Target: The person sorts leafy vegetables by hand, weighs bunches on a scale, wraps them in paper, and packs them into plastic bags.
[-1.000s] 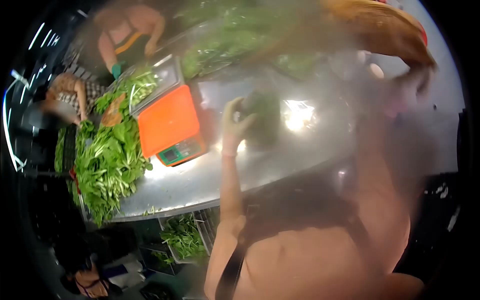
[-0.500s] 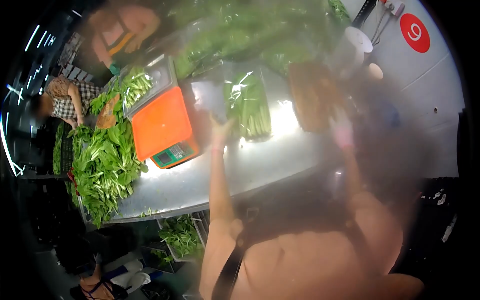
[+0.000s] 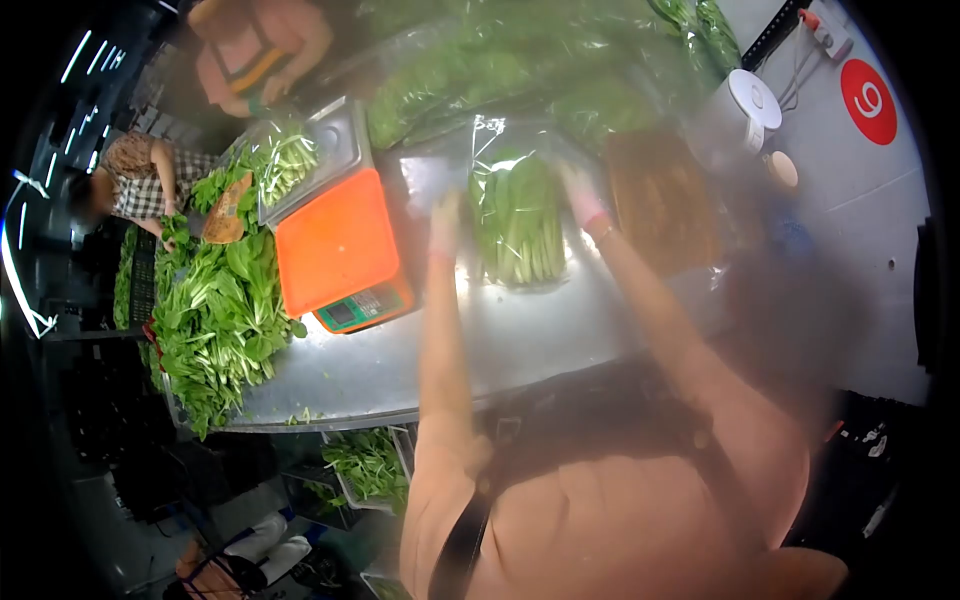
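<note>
A clear plastic bag of leafy greens lies flat on the metal table, stalks toward me. To its left is my gloved left hand, blurred, so its fingers cannot be made out. At the bag's upper right edge, my gloved right hand has its fingers stretched out beside the plastic; the view there is hazy. An orange scale stands left of my left hand. Right of my right hand lies a brown board or block.
Loose greens are heaped at the left, near a metal tray. More bagged greens lie along the far side. Two people work across and at the left. A white round object is at the right.
My right hand has come in from the far right, past the brown board, to the bag's right side. My left hand has moved slightly up, and the camera view has shifted a little.
</note>
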Available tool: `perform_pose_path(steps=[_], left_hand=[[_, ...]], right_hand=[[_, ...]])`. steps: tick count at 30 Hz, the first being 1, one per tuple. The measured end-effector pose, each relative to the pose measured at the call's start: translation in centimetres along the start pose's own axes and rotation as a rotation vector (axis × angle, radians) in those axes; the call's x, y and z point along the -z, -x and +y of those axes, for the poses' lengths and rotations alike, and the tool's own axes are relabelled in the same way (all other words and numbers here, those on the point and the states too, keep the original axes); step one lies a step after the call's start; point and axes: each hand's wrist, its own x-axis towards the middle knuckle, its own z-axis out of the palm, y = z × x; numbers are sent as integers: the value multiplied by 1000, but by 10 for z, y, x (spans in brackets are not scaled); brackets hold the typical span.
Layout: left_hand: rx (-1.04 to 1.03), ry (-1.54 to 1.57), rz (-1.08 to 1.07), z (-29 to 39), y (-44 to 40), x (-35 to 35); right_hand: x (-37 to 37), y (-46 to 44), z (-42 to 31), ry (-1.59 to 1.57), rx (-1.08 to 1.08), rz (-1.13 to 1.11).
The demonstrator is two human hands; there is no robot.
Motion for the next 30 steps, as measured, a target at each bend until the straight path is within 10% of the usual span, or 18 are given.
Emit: perform_pose_path(steps=[5, 13, 18, 25, 30], left_hand=[[132, 378, -168, 61, -31, -23], [59, 296, -36, 43, -62, -4], [152, 189, -355, 54, -68, -10], [229, 405, -22, 59, -67, -30], [221, 281, -418, 44, -72, -29]], right_hand=[[1, -32, -22, 111, -4, -7], [9, -39, -11, -29, 48, 1], [11, -35, -8, 19, 94, 32], [10, -24, -13, -30, 96, 127], [10, -19, -6, 35, 91, 170]])
